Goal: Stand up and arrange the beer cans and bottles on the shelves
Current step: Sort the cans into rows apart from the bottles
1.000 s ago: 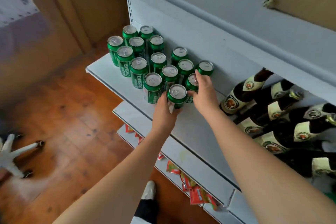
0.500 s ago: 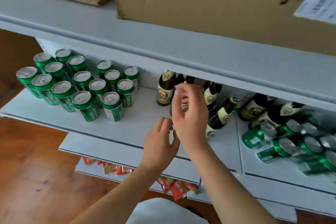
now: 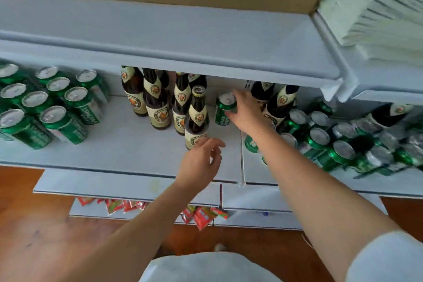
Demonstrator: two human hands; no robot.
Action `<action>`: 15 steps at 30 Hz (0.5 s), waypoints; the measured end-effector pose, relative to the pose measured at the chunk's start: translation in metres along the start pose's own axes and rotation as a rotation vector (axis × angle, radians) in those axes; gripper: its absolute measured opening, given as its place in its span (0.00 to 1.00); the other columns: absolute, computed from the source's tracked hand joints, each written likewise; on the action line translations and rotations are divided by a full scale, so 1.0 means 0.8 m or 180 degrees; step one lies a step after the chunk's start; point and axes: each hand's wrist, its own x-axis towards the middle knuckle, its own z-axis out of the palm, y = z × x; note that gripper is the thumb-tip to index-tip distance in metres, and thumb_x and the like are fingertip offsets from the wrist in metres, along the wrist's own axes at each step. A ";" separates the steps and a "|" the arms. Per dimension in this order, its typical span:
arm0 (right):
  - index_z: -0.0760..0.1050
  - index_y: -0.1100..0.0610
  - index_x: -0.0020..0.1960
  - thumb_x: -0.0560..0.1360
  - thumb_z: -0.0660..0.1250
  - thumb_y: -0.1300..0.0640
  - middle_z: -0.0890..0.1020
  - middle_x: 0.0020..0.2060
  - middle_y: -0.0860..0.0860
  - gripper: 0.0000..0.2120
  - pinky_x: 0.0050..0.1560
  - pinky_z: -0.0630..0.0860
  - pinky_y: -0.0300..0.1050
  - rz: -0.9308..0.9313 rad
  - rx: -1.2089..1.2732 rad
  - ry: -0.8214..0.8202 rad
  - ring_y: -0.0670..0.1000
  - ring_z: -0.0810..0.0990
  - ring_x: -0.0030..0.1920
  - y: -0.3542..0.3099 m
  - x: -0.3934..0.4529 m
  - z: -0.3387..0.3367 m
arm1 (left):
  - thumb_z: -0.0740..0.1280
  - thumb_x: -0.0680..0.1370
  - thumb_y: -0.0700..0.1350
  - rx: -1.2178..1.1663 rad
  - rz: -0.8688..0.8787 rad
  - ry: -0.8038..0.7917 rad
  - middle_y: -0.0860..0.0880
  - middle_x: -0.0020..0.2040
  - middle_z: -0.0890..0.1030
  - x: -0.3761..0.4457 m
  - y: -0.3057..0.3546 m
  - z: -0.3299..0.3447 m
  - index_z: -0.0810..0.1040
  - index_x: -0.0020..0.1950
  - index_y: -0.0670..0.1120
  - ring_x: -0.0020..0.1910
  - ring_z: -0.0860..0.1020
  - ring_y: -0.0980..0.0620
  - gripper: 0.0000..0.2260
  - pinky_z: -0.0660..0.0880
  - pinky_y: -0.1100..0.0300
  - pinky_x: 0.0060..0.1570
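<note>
Right hand (image 3: 246,110) is wrapped round a single green can (image 3: 225,107) standing upright mid-shelf, just right of the standing bottles (image 3: 158,103) and well back from the front edge of the shelf (image 3: 128,158). Left hand (image 3: 201,162) is empty, fingers loosely spread, hovering just in front of the nearest bottle (image 3: 196,119) near the front edge; can't tell if a fingertip touches its label. Standing cans (image 3: 52,103) are grouped at the left end of the shelf; a heap of fallen cans (image 3: 338,144) and a couple of leaning bottles (image 3: 280,103) sit toward the right end. Likely step: carry this can over to the standing group on the left. Advice: grip the can body rather than the rim, lift it clear before moving so it doesn't clip the front bottle, and route it along the front edge, not through the bottle cluster. Use the free left hand to steady that front bottle, since it's tall and closest to the travel path. Set the can flat against the group's outer row. Watch the heap on the right: anything pulled from it could start others rolling toward the edge.
</note>
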 end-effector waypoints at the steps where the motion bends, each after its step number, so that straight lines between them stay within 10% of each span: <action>1: 0.62 0.56 0.75 0.74 0.71 0.50 0.67 0.69 0.59 0.34 0.67 0.68 0.52 -0.0043 -0.0017 -0.0190 0.60 0.67 0.69 0.005 0.010 0.006 | 0.62 0.78 0.44 0.0019 -0.0132 0.0009 0.55 0.48 0.79 -0.004 0.001 0.003 0.77 0.56 0.54 0.43 0.79 0.54 0.10 0.78 0.52 0.41; 15: 0.69 0.58 0.62 0.65 0.78 0.44 0.79 0.56 0.55 0.33 0.50 0.76 0.46 0.0126 0.1049 -0.0096 0.56 0.79 0.54 0.000 -0.011 -0.027 | 0.63 0.78 0.40 -0.0551 -0.1254 0.0725 0.58 0.48 0.80 -0.090 0.017 0.001 0.77 0.56 0.56 0.48 0.80 0.58 0.13 0.81 0.53 0.46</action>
